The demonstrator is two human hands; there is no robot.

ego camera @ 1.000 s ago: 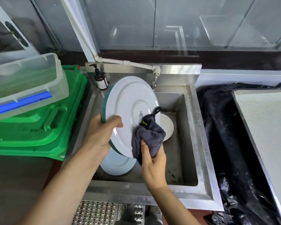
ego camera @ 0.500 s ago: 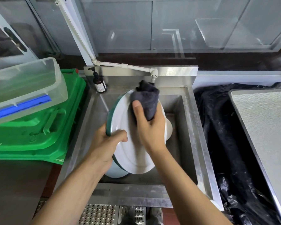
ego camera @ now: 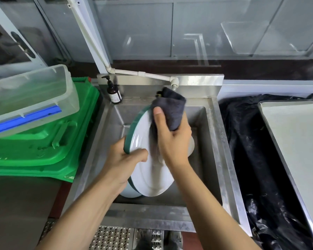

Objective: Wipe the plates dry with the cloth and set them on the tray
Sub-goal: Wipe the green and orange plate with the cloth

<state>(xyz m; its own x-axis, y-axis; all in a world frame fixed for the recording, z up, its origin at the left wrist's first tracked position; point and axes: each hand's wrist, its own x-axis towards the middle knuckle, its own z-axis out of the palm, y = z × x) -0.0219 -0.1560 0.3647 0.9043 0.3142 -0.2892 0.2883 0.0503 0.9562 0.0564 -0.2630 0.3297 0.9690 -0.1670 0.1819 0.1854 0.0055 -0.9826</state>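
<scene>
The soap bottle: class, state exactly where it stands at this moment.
In the head view, the soap bottle stands upright on the sink ledge at the back left corner, beside the green crate and left of the tap.

Centre frame, over a steel sink (ego camera: 217,152): left hand (ego camera: 124,159) grips the left rim of a white, green-edged plate (ego camera: 148,175) held tilted on edge, thumb across its face; right hand (ego camera: 172,139) holds a dark grey cloth (ego camera: 172,110) against the plate's upper part. Lower in the basin, parts of two more white plates (ego camera: 129,193) show behind the held one. Left of frame, a clear plastic tub (ego camera: 31,94) sits on green crates (ego camera: 43,141); a brown pump bottle (ego camera: 113,93) stands at the sink's back left corner, black plastic sheeting (ego camera: 257,159) and a pale tray (ego camera: 300,141) at right.
</scene>
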